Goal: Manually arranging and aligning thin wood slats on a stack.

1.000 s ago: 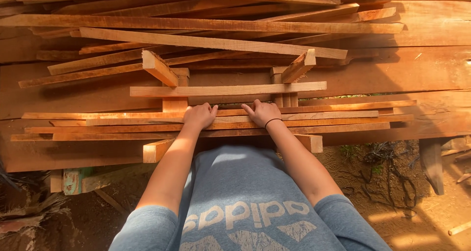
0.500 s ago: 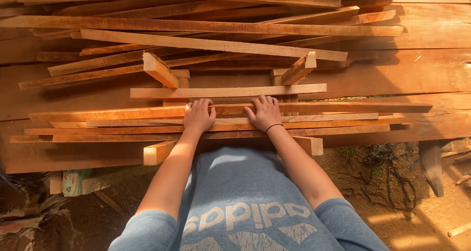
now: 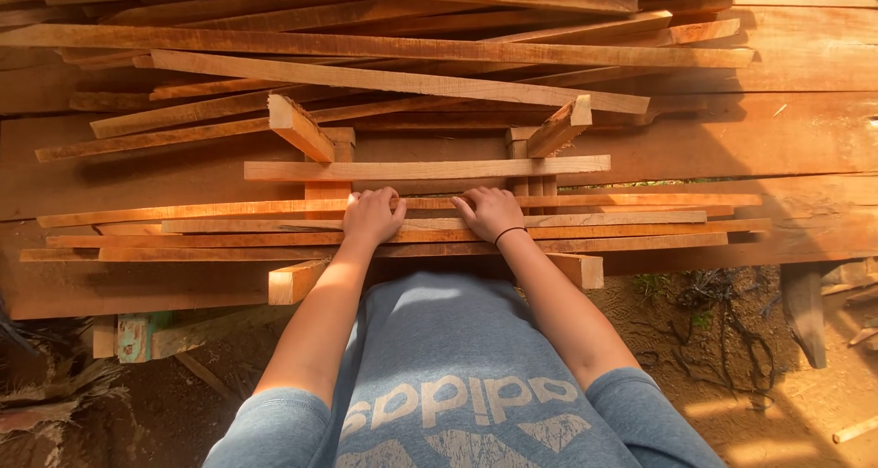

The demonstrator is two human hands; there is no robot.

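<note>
My left hand [image 3: 370, 216] and my right hand [image 3: 489, 212] lie palm down, side by side, on a row of long thin wooden slats [image 3: 631, 221] running left to right. The fingers of both hands rest flat on the slats, with the fingertips near the farthest slat of the row [image 3: 229, 210]. A black band circles my right wrist. The slats rest across two short square wooden blocks, one at the left [image 3: 294, 281] and one at the right [image 3: 580, 269]. A single pale slat [image 3: 421, 169] lies just beyond my fingertips.
A loose pile of longer slats and boards [image 3: 393, 75] fills the space beyond. Wide planks [image 3: 777, 139] form the surface underneath. Bare dirt with roots [image 3: 722, 313] lies at the right, and a green-painted block [image 3: 137, 335] sits below the planks at the left.
Both hands have slid slightly away from me across the slats, and the slats under them have shifted a little.
</note>
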